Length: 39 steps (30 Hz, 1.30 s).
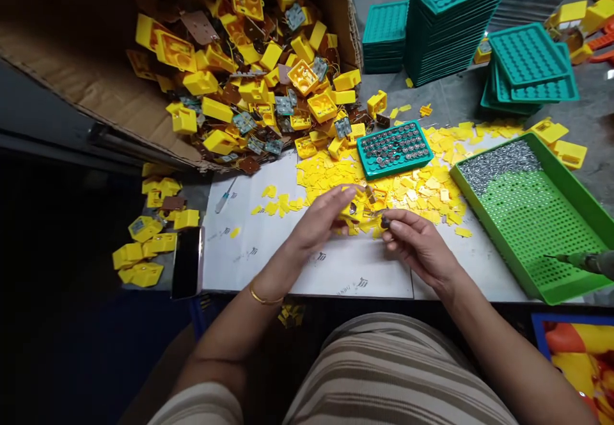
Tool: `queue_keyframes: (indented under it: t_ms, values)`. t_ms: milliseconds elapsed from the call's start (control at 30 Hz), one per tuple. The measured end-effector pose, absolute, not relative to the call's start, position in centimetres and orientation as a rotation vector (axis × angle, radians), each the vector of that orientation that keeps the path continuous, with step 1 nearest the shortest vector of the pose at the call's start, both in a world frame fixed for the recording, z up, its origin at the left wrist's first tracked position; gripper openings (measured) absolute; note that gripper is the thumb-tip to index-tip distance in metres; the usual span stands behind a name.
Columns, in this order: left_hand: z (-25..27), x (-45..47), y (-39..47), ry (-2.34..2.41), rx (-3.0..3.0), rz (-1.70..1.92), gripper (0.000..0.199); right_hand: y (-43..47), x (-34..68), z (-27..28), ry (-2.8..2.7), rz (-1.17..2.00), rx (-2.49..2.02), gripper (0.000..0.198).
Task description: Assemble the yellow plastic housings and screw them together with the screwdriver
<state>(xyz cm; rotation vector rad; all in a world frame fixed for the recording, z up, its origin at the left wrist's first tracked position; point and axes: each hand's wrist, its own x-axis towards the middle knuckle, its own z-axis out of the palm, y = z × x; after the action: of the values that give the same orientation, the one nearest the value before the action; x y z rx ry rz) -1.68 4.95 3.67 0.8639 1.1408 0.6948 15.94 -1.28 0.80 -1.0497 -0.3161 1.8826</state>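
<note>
My left hand (320, 219) is closed around a small yellow plastic housing (352, 210), its open side partly hidden by the fingers. Just to the right, my right hand (417, 242) pinches a small dark round part (385, 222) between thumb and fingertips. Thin wires seem to run between that part and the housing, though they are too fine to follow. Beyond both hands lies a teal tray (369, 172) whose pockets hold many small round metallic parts (396, 143). Loose flat yellow pieces (432, 191) are spread under and around the housing.
A cardboard box (86, 92) of wired yellow housings (215, 110) opens at upper left. Right: a green basket (522, 271) with small metal screws (501, 162) and a power screwdriver tip (582, 260). Stacked teal trays (451, 41) stand behind. A phone (187, 262) and screwdriver (224, 198) lie left.
</note>
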Motion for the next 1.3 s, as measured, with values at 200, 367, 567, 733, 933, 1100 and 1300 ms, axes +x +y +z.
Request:
queue_keyframes:
  t_ms: [200,367,567,733,933,1100,1300]
  values:
    - [7.6,-2.6,6.7,1.546,2.224,0.489,0.038,-0.9,12.0,0.9,-0.247,1.999,-0.939,0.031]
    - [7.7,-3.8,6.2,1.651,2.521,0.15,0.035,-0.9,10.5,0.5,-0.157,2.049,-0.907,0.033]
    - [8.5,-5.1,5.4,1.67,2.294,0.485,0.04,-1.3,10.8,0.6,-0.187,2.061,-0.916,0.032]
    - [8.1,-5.5,5.3,1.415,1.614,0.688,0.04,-2.0,11.3,1.6,-0.242,1.965,-0.93,0.031]
    - [3.9,-3.9,2.2,1.053,0.453,0.751,0.036,-3.2,14.2,1.9,-0.49,1.73,-0.985,0.02]
    - [1.3,-0.8,-0.5,0.918,0.247,0.877,0.043,-3.9,15.8,1.3,-0.716,1.5,-1.196,0.019]
    - [0.0,0.5,-1.6,0.824,0.345,0.881,0.052,-4.4,16.5,1.4,-1.227,1.116,-1.38,0.015]
